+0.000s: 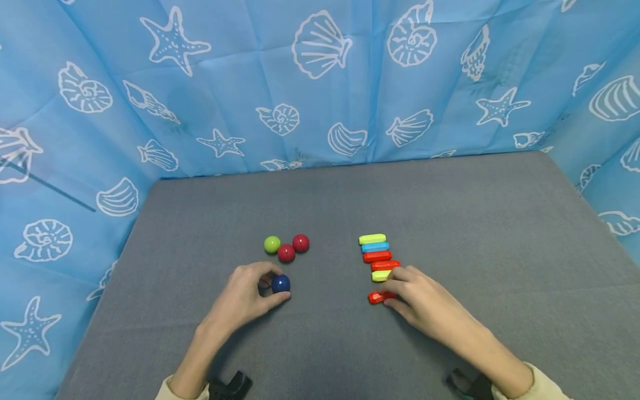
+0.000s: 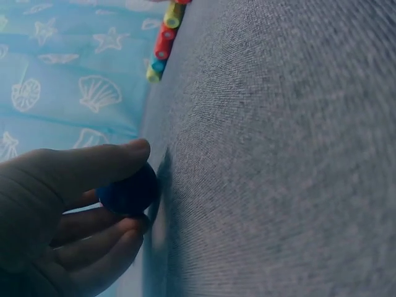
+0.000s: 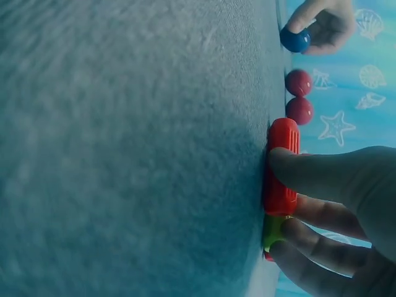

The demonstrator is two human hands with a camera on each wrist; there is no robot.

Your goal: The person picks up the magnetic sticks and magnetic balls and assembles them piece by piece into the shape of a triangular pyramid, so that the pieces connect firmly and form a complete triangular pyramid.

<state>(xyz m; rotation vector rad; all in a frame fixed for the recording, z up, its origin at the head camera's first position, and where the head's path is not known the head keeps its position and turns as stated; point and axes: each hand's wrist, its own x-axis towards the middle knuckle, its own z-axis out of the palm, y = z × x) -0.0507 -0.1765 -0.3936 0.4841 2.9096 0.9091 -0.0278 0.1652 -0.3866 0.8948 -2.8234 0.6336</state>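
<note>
In the head view, my left hand [image 1: 245,294] pinches a dark blue ball [image 1: 281,284] between thumb and fingers, low over the grey cloth. The left wrist view shows the thumb on one side of this ball [image 2: 130,190] and fingertips on the other. My right hand [image 1: 425,303] holds a short red plastic stick [image 1: 376,298], thumb at the near side and fingers at the far side. In the right wrist view the red stick [image 3: 282,185] has grooved ends and lies at the cloth. Just beyond it, a yellow stick [image 1: 380,276] is partly hidden by the fingers.
Farther back, several sticks lie side by side in a row: red [image 1: 385,265], another red [image 1: 377,256], blue [image 1: 375,247] and yellow [image 1: 372,239]. Beyond my left hand sit a green ball [image 1: 272,244] and two red balls [image 1: 286,253]. A blue shell-patterned curtain [image 1: 320,94] borders the table [image 1: 475,222].
</note>
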